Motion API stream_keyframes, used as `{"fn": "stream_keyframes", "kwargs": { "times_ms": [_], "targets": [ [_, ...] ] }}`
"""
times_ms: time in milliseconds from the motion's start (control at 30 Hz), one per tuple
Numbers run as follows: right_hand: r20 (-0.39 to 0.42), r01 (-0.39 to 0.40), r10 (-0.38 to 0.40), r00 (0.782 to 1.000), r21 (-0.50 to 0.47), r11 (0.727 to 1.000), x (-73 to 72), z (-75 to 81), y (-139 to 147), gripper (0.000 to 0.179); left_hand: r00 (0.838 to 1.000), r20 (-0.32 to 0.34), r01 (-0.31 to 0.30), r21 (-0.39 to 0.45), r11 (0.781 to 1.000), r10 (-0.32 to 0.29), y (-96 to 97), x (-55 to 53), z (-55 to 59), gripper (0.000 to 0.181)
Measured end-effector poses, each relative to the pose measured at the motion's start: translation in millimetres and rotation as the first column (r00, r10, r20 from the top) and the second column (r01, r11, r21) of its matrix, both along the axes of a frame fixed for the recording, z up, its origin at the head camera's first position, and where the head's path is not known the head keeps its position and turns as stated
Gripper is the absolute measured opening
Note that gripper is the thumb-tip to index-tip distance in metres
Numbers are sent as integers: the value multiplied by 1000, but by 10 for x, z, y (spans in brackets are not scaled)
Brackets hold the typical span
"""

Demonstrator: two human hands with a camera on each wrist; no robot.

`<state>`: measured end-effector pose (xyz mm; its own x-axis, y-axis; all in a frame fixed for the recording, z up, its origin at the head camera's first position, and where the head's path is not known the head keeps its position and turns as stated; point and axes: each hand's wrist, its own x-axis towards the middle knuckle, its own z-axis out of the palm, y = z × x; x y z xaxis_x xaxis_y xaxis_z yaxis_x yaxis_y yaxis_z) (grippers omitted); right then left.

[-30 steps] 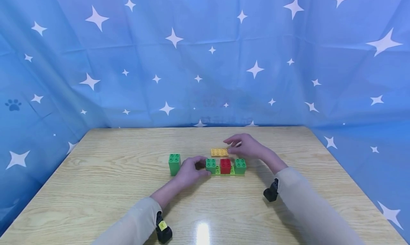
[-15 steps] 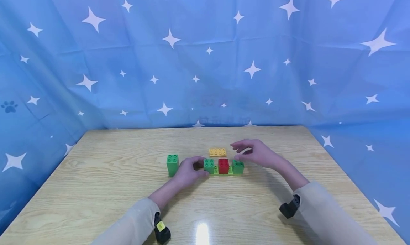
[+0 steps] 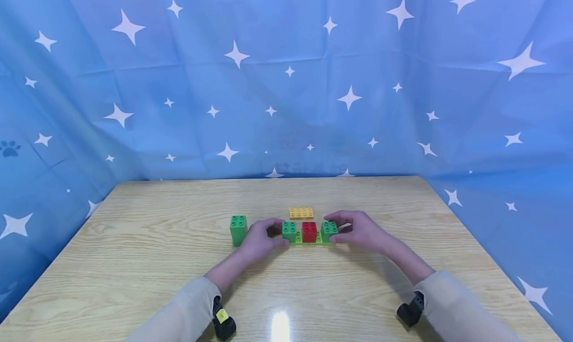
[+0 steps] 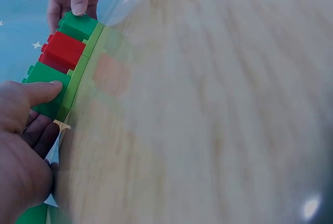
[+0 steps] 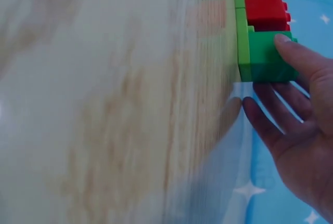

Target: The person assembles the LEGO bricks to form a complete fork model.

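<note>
Two light green plates [image 3: 298, 237], laid end to end on the table, carry a row of three blocks. A red block [image 3: 309, 232] stands in the middle, with studs of the plates showing on both sides of it. At the left end, my left hand [image 3: 258, 240] grips a green block [image 4: 51, 72], thumb on its near face and fingers behind. My right hand [image 3: 363, 231] holds the right-end green block [image 5: 263, 57] the same way, its thumb pressed on the near face. The fingertips behind both blocks are partly hidden.
Left of my left hand stands a taller green block [image 3: 238, 230]. Behind the row lies a flat yellow-orange plate [image 3: 301, 213]. The wooden table [image 3: 156, 262] ends at the back before a blue curtain [image 3: 192, 108] with white stars.
My right hand has left the yellow-orange plate, come back toward me and taken hold of the right-end green block. My left hand keeps its grip on the left-end block.
</note>
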<state>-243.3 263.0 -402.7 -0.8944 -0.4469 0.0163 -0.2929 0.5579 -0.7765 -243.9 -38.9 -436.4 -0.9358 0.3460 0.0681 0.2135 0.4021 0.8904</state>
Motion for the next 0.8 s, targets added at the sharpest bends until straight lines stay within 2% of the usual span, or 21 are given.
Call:
{"fn": "stream_keyframes", "kwargs": {
  "times_ms": [100,400,800],
  "targets": [
    [0,16,-16,1000,-3,1000,4,-14,-16,47,1000,5,-9,8,1000,9,-1,-4,-8,43],
    [-7,45,-45,999,18,999,-7,-26,-14,43,999,27,-27,116,993,24,-5,-13,-28,48],
    [-1,66,-66,998,24,998,-6,-21,-48,43,999,15,-36,119,992,34,5,-10,-8,41]
  ]
}}
